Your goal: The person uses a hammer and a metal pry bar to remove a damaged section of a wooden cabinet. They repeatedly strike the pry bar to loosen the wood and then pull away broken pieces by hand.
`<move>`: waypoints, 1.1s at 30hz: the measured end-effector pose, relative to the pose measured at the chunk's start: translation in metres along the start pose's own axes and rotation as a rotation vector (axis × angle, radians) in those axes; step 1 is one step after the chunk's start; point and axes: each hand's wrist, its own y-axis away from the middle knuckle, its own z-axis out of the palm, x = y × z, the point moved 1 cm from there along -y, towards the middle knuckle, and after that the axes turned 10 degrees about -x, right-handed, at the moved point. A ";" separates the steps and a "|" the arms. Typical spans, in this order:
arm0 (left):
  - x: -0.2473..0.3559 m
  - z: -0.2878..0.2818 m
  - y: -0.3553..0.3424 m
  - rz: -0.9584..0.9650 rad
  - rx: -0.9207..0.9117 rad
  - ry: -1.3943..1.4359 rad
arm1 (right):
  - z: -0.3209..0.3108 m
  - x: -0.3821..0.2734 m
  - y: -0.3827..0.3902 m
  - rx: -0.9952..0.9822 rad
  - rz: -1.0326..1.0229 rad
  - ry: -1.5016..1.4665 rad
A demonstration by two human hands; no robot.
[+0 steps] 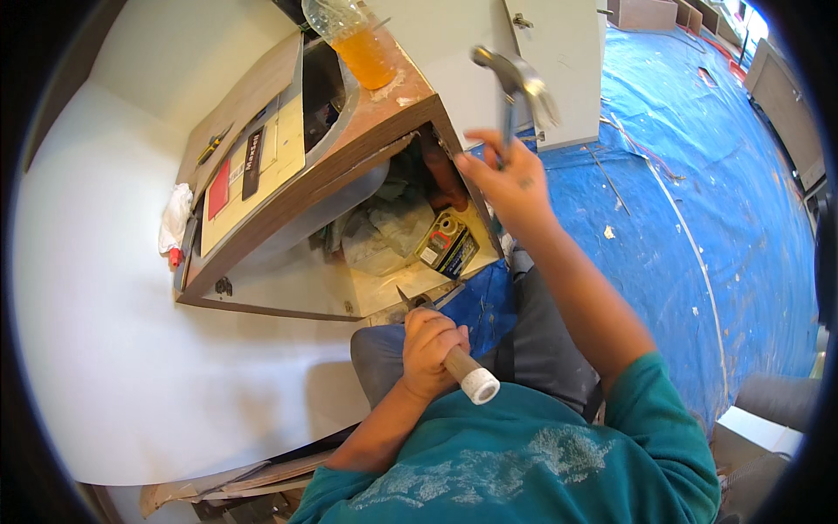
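My right hand point(518, 185) is raised beside the cabinet's right edge, fingers wrapped round a claw hammer point(521, 86). The hammer's metal head is up, slightly smeared by motion. Low in front of my lap, my left hand point(428, 351) grips a chisel point(470, 375) by its wooden handle. A pale round cap ends the handle nearest me, and a short dark blade points away toward the cabinet's lower front edge. Whether the blade touches anything, I cannot tell. The wood-edged cabinet point(262, 240) stands open in front of me, with a sink basin showing beneath its top.
A bottle of orange liquid point(365, 54) stands on the countertop. Inside the cabinet are a black and yellow package point(447, 244) and crumpled plastic point(388, 231). A white cabinet door point(559, 74) hangs behind the hammer. Blue sheeting point(646, 262) covers the floor at right, with scattered debris.
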 end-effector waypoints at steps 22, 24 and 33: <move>-0.011 -0.017 0.038 -0.093 0.035 -0.014 | 0.034 0.029 -0.058 0.156 -0.545 0.088; -0.011 -0.016 0.038 -0.100 0.036 -0.006 | 0.036 0.023 -0.055 0.169 -0.493 0.090; -0.012 -0.012 0.039 -0.078 0.033 0.006 | 0.017 0.012 -0.046 0.160 -0.640 0.294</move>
